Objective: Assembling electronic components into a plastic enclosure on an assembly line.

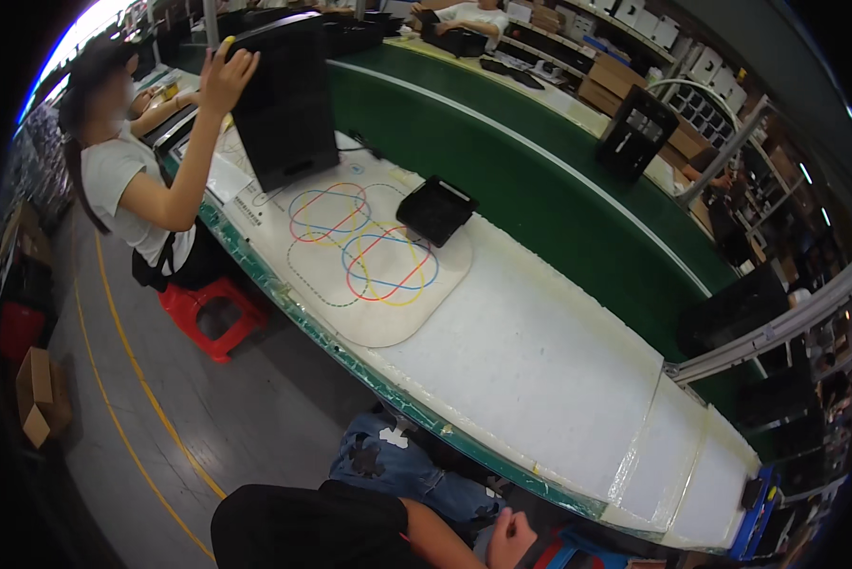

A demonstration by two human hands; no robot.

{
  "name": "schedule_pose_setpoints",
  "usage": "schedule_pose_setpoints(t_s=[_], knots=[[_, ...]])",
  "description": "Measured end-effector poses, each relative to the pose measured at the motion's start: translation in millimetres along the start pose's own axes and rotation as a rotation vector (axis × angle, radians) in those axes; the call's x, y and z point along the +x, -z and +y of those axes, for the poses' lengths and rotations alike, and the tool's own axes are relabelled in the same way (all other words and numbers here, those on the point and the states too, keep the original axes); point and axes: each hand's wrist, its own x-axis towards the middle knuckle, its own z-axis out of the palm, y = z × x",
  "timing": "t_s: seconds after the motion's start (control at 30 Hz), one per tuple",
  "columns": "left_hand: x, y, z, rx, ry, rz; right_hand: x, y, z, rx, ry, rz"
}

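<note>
My left arm [435,536], in a black short sleeve, crosses the lower edge of the view, and its hand lies outside the picture. At the bottom, beside the blue jeans [402,474] on my lap, my right hand [512,541] appears partly, its fingers curled in. Whatever it might hold is hidden. Neither hand touches the long white workbench [540,365] in front of me. On its left part lies a pale mat [388,327] with coloured looping lines. A black tray-like part [436,211] sits over the mat's far edge.
A co-worker [137,180] at the left steadies a tall black panel-like unit [285,104] on the bench with a raised hand. Nearby stand a red stool [212,318] and a cardboard box [42,394]. A metal post [767,332] rises at the right; a green conveyor [540,199] runs behind.
</note>
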Motion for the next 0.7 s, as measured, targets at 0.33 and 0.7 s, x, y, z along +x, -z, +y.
schedule_pose_setpoints(t_s=[0.33, 0.7], knots=[[-117, 33, 108, 0.34, 0.274, 0.662, 154, -8, 8, -0.065, 0.305, 0.343], [-250, 53, 417, 0.469, -0.714, 1.452, 186, -38, 31, -0.28, 0.233, 0.198]])
